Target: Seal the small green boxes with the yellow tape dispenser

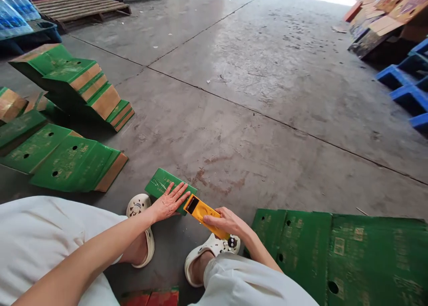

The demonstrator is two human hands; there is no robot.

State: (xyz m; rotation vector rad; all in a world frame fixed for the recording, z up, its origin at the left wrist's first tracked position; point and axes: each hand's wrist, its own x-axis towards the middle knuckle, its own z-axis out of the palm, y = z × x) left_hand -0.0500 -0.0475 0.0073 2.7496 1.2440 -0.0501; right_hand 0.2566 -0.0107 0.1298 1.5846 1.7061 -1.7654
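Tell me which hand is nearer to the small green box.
Left. The left hand rests on the small green box. The right hand is off to the box's right, holding a yellow tool whose end is by the box's edge.

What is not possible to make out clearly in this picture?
In the head view:
Right hand: grip underneath hidden by the yellow tool.
Green carton: partly covered by the left hand; print too small to read.
Red object: cut off by the bottom edge.
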